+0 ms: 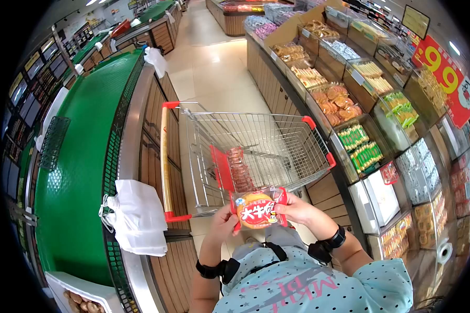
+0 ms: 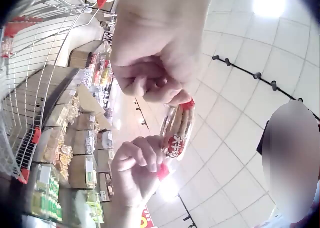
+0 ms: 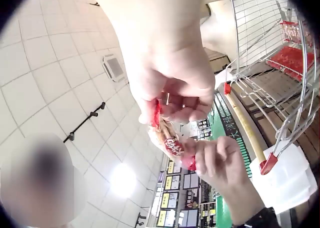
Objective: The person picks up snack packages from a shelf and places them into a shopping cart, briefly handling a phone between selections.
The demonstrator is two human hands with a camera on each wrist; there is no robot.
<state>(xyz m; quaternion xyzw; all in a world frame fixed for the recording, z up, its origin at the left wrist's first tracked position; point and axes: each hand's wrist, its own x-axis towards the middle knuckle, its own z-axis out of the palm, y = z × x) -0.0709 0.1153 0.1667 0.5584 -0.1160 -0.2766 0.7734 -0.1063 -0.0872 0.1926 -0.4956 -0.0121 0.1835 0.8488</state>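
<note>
A clear packet with red ends and a red label (image 1: pixel 257 209) is held up between both hands, above the near end of a wire shopping cart. The left hand (image 1: pixel 225 221) pinches one end of it and the right hand (image 1: pixel 296 209) pinches the other. In the left wrist view the packet (image 2: pixel 176 130) hangs below the left hand (image 2: pixel 155 68), with the right hand (image 2: pixel 137 168) at its far end. The right wrist view shows the packet (image 3: pixel 169 140) between the right hand (image 3: pixel 175 83) and the left hand (image 3: pixel 217 158). Round pieces show through the wrapper.
Red-wrapped packets (image 1: pixel 240 169) lie in the cart (image 1: pixel 256 135) beside its red flap. To the left runs a green-topped counter (image 1: pixel 83 156) with white plastic bags (image 1: pixel 140 216) hanging at its edge. Bins of packaged food (image 1: pixel 335 103) line the right side. A tiled aisle (image 1: pixel 209 68) stretches ahead.
</note>
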